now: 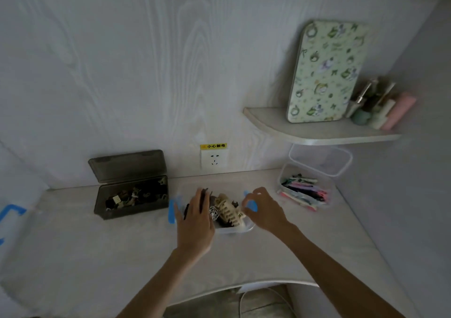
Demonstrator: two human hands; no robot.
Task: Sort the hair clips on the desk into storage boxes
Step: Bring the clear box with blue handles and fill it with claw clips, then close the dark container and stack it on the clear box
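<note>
- Head view, centre of the frame: left hand lies flat over the left half of a clear storage box, its fingers straight and close together, pressing on the dark clips beneath.
- Right hand hovers at the box's right end, thumb and forefinger curled toward a blue latch tab; whether they pinch it I cannot tell.
- Task's things: a cream claw clip sits on top of the pile in that box; a dark box of small clips stands left of centre with its lid up; a clear box of pastel clips stands at the right on the worktop.
- Doing it well, as I judge: flatten the bulky clips below the rim first, then work both blue tabs evenly.
- Writing: a yellow label above the wall socket reads "小心触电".
</note>
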